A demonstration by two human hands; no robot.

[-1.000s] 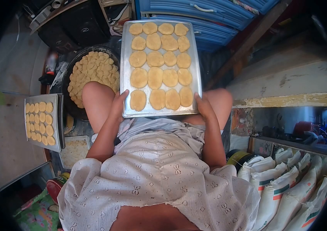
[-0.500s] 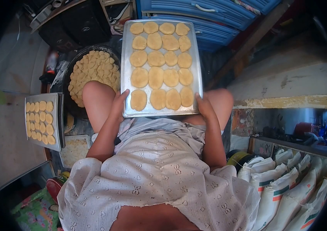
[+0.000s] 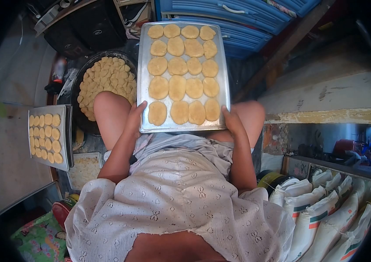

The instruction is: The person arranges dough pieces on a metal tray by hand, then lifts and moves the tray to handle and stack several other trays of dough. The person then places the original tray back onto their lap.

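Observation:
A metal baking tray (image 3: 145, 78) is held over my lap, bearing rows of flattened round dough pieces (image 3: 177, 67). My left hand (image 3: 137, 117) grips its near left corner, with the thumb on the rim. At the near right corner my right hand (image 3: 232, 120) grips the rim in the same way. The fingers of both hands are hidden beneath the tray. Just left of the tray, partly behind my knee, stands a large dark round basin (image 3: 74, 94) heaped with small dough lumps (image 3: 107, 76).
At the left a second tray (image 3: 66, 139) carries more dough rounds, apparently on top of a stack. Below it lies a pale, crumb-strewn tray (image 3: 85, 168). Blue drawers (image 3: 246, 13) and black speakers (image 3: 98, 26) stand beyond. Several white sacks (image 3: 312, 218) line the lower right.

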